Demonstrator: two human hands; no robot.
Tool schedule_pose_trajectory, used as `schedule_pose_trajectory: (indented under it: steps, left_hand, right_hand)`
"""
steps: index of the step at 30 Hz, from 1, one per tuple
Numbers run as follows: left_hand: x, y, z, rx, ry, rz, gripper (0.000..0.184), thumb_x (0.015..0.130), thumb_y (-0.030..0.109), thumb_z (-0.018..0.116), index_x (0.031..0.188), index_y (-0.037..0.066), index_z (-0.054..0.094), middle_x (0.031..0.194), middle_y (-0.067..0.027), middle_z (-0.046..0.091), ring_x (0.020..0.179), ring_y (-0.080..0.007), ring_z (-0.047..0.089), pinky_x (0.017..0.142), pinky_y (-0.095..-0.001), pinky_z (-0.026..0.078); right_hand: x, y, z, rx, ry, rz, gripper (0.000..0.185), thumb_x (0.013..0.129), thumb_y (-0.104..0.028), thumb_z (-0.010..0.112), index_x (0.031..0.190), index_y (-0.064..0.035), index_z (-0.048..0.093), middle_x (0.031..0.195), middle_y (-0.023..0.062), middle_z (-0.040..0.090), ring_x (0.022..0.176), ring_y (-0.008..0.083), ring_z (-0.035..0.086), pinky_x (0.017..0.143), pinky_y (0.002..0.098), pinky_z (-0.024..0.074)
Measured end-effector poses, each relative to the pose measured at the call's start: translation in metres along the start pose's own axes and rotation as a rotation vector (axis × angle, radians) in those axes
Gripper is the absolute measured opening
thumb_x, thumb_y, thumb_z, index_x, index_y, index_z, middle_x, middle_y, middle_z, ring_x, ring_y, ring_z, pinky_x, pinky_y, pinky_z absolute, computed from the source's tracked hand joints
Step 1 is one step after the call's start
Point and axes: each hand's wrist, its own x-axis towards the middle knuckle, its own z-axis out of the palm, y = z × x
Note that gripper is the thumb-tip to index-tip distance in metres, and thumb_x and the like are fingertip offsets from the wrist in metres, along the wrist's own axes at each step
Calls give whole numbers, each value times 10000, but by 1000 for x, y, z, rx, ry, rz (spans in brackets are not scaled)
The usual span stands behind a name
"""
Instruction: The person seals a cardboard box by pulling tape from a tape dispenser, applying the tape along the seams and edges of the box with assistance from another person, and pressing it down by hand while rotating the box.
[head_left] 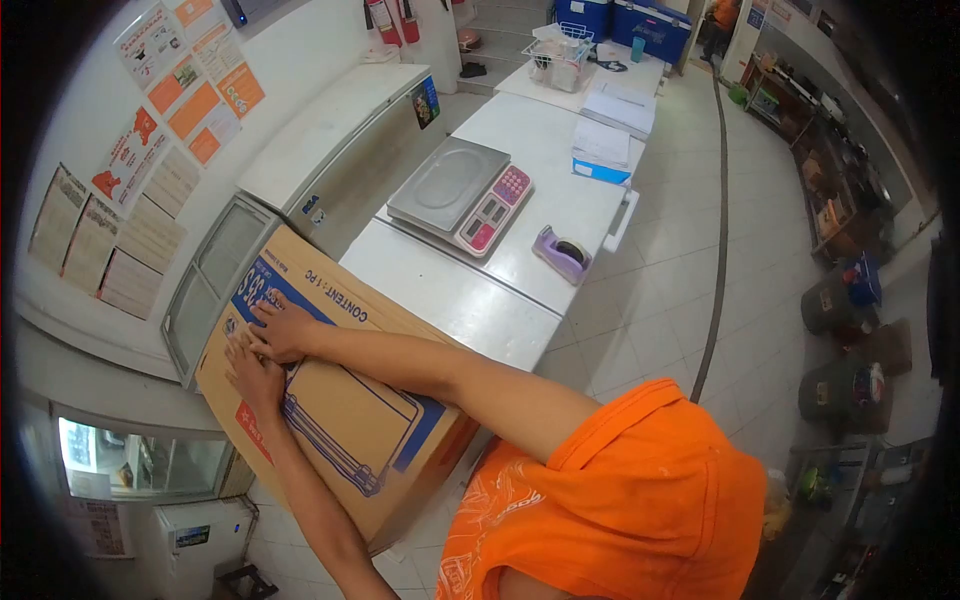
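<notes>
A large cardboard box (345, 400) with blue print and a line drawing lies tilted in the lower left. My right hand (285, 330) rests on the box's blue printed band, fingers apart. Just below it, my left hand (256, 378) lies on the same surface with its fingers spread. The fingertips of both hands come close together near the box's far left edge. Neither hand shows anything held in it.
Beyond the box, a white freezer top (470, 310) carries a weighing scale (450, 190), a purple tape dispenser (563, 254) and stacked papers (602, 145). A dark hose (722, 220) runs along the tiled floor. Shelves (835, 190) line the right side.
</notes>
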Motion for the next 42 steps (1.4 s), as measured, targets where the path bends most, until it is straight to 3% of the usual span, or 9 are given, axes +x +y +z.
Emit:
schedule_pose_trajectory:
  steps: [4,8,14,19,22,28,31,38,42]
  left_hand:
    - [-4,30,-23,163,499,-28,680,971,332,532,1575,130,293,1651,-150,223,1487,-413,267,1159,-633,232]
    - [-7,11,-6,-78,-10,-2,658,998,380,486,1563,105,292,1573,-175,367,1426,-386,361,1128,-607,273]
    - [1,-5,5,-52,-139,-23,635,972,278,506,1554,92,331,1619,-165,304,1492,-409,255,1176,-608,221]
    - [-2,19,-11,-2,392,32,645,955,216,460,1545,7,302,1621,-203,277,1504,-392,239,1197,-575,198]
    - [-3,15,-12,-212,-167,-1,658,950,210,460,1535,-36,286,1630,-214,247,1511,-383,227,1206,-556,188]
    - [-5,25,-16,14,320,55,649,970,253,455,1531,-36,301,1602,-215,312,1499,-364,267,1203,-520,218]
    - [1,26,-38,-535,-368,-125,618,1021,306,414,1523,-43,324,1552,-239,389,1471,-372,320,1206,-471,230]
    - [-1,-10,25,-317,55,46,584,1087,361,309,1513,-35,360,1557,-232,387,1455,-389,340,1212,-451,220]
    - [1,3,12,-145,326,94,561,1086,328,313,1515,-31,360,1584,-220,346,1471,-377,314,1217,-456,211]
  right_hand:
    - [6,0,9,-21,339,-105,621,1018,-461,398,1548,-140,359,1587,214,334,1501,329,269,1210,566,134]
    - [3,-15,-31,197,685,-206,618,1007,-453,416,1552,-165,359,1611,213,289,1510,341,256,1215,542,141]
    - [5,16,21,102,63,-42,648,982,-458,438,1511,-84,411,1567,220,364,1471,356,323,1206,555,176]
    - [9,9,21,78,135,-7,770,1022,-562,315,1519,25,349,1611,199,306,1519,310,238,1247,462,127]
    - [7,10,30,101,294,-73,796,1022,-577,303,1495,58,373,1590,208,343,1515,319,246,1247,436,138]
    - [-3,4,5,154,121,-7,746,1032,-512,316,1504,64,343,1598,228,314,1512,329,254,1245,416,158]
    - [0,0,-1,193,442,-146,702,1040,-462,324,1501,67,346,1599,233,307,1510,329,258,1244,420,166]
    - [-6,4,-4,124,-12,53,657,990,-374,470,1475,61,393,1576,233,352,1498,327,289,1239,417,197]
    - [3,13,13,115,221,-198,643,959,-354,501,1454,51,427,1542,229,410,1469,324,350,1225,419,235]
